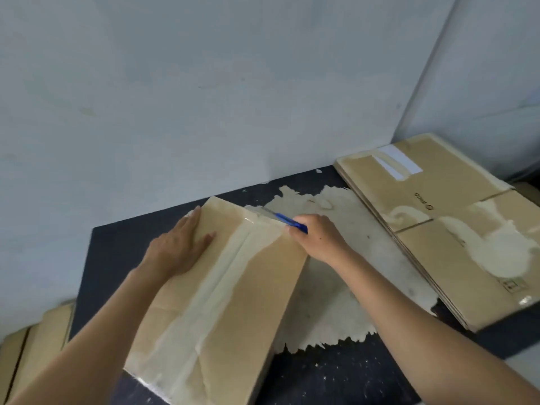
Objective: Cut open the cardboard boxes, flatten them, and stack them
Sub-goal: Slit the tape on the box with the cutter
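Tan box, pale tape strip along top

- the left hand lies flat, fingers straight and close together, pointing away from the person. its palm presses down on the box.
- the right hand is curled round a blue cutter, with the back of the hand up.
- the left arm is bare and reaches in from the bottom left.
- the right arm is bare and reaches in from the bottom right.
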